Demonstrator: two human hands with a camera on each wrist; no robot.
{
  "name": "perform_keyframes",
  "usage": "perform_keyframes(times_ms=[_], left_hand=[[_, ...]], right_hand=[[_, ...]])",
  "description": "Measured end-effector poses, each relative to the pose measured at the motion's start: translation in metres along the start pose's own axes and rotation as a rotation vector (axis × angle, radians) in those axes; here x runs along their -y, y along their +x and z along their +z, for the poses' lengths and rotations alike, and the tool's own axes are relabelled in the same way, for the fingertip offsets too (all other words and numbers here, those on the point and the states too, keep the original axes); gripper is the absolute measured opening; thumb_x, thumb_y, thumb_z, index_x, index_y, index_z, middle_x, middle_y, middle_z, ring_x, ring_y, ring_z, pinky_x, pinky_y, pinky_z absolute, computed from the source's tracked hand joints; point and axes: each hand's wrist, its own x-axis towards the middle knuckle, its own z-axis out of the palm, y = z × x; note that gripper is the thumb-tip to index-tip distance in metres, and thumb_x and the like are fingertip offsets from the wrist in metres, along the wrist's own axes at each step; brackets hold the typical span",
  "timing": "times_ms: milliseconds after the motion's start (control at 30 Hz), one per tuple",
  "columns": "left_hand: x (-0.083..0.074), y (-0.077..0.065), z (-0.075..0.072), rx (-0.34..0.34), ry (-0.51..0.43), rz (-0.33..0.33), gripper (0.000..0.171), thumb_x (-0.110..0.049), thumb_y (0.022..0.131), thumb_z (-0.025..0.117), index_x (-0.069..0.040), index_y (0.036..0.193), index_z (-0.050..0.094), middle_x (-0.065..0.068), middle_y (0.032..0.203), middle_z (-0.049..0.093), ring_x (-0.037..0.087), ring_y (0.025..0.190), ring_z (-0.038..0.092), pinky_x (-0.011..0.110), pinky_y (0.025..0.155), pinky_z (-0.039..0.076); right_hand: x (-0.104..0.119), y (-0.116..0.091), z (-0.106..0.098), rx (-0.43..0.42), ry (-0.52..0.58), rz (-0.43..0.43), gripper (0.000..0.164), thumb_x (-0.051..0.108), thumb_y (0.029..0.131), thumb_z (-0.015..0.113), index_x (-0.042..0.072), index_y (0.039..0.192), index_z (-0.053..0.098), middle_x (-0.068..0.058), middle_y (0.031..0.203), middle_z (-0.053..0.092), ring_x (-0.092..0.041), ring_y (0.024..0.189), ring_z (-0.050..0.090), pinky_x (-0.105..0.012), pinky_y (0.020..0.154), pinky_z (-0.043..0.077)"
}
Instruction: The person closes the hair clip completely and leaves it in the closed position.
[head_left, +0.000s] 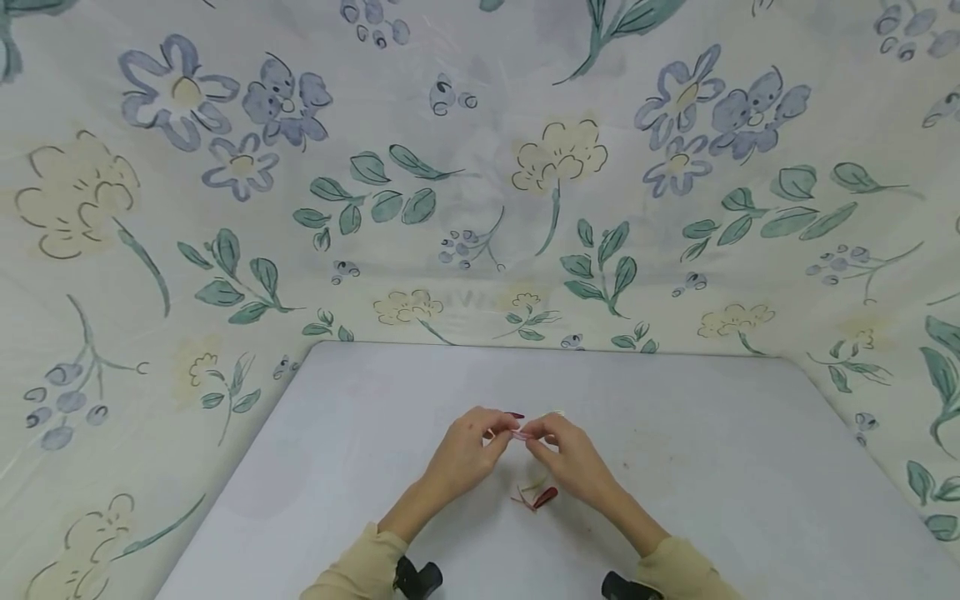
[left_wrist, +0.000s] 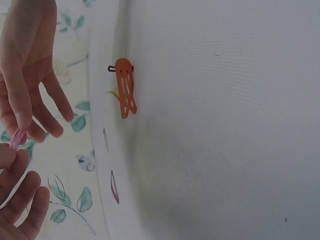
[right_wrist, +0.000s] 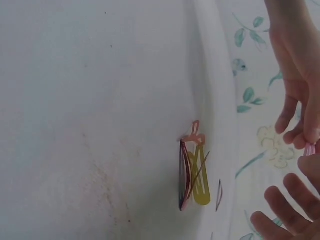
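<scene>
Both hands meet above the white table, pinching a small pink hair clip between their fingertips. My left hand pinches one end and my right hand the other. In the right wrist view, the pink clip is partly hidden by fingers. Nearer than the hands lies a small pile of snap hair clips: a dark red clip, an orange clip and a yellow clip. Another dark red clip lies just beyond the left fingertips.
A pale, thin item shows beyond the right hand, too small to identify. The white table ends at a floral curtain behind and at both sides. Small specks mark the tabletop.
</scene>
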Motion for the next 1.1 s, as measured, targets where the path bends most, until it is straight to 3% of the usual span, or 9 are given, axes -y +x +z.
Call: perform_keyframes(times_ms=[300,600,767,833,967,1100], left_hand=[[0.002,0.009,-0.003,-0.004,-0.092,-0.058,0.010,-0.004,0.092,0.065,-0.008,0.098,0.072,-0.001,0.088,0.071,0.012,0.081,0.061,0.027,0.071,0.054],[-0.002,0.023,-0.004,-0.036,-0.226,-0.276,0.009,-0.011,0.093,0.065,-0.010,0.097,0.073,-0.001,0.086,0.073,0.013,0.083,0.065,0.029,0.072,0.052],[0.003,0.033,-0.001,-0.043,-0.347,-0.416,0.012,-0.008,0.091,0.063,-0.004,0.097,0.072,0.007,0.081,0.073,0.027,0.078,0.067,0.027,0.065,0.050],[0.007,0.036,0.001,-0.039,-0.362,-0.450,0.012,-0.007,0.089,0.064,-0.003,0.096,0.072,0.008,0.080,0.072,0.027,0.075,0.066,0.026,0.064,0.049],[0.014,0.037,0.003,-0.005,-0.301,-0.445,0.011,-0.008,0.088,0.067,-0.004,0.097,0.072,0.007,0.082,0.072,0.018,0.076,0.066,0.027,0.064,0.049],[0.022,0.036,0.007,0.045,-0.193,-0.390,0.010,-0.009,0.088,0.070,-0.005,0.098,0.071,0.006,0.089,0.072,0.017,0.083,0.066,0.028,0.067,0.051]], right_hand=[[0.001,0.011,0.001,-0.066,-0.094,-0.037,0.015,0.008,0.088,0.073,0.013,0.102,0.069,0.003,0.098,0.066,-0.017,0.095,0.063,-0.044,0.089,0.053],[0.002,0.021,0.004,-0.151,-0.101,-0.062,0.017,0.013,0.090,0.072,0.012,0.107,0.067,-0.001,0.099,0.066,-0.020,0.096,0.063,-0.046,0.087,0.053],[-0.002,0.028,0.006,-0.157,-0.163,-0.066,0.020,0.018,0.092,0.071,0.011,0.111,0.068,-0.001,0.100,0.067,-0.018,0.095,0.063,-0.041,0.084,0.054],[-0.006,0.032,0.007,-0.144,-0.201,-0.064,0.020,0.019,0.092,0.070,0.011,0.111,0.069,0.000,0.099,0.067,-0.016,0.093,0.063,-0.039,0.082,0.054],[-0.013,0.037,0.010,-0.105,-0.261,-0.046,0.021,0.021,0.094,0.068,0.010,0.112,0.069,-0.001,0.098,0.067,-0.018,0.092,0.064,-0.037,0.079,0.053],[-0.017,0.042,0.015,-0.055,-0.334,-0.023,0.024,0.025,0.094,0.068,0.011,0.113,0.070,-0.001,0.097,0.067,-0.020,0.090,0.064,-0.036,0.079,0.055]])
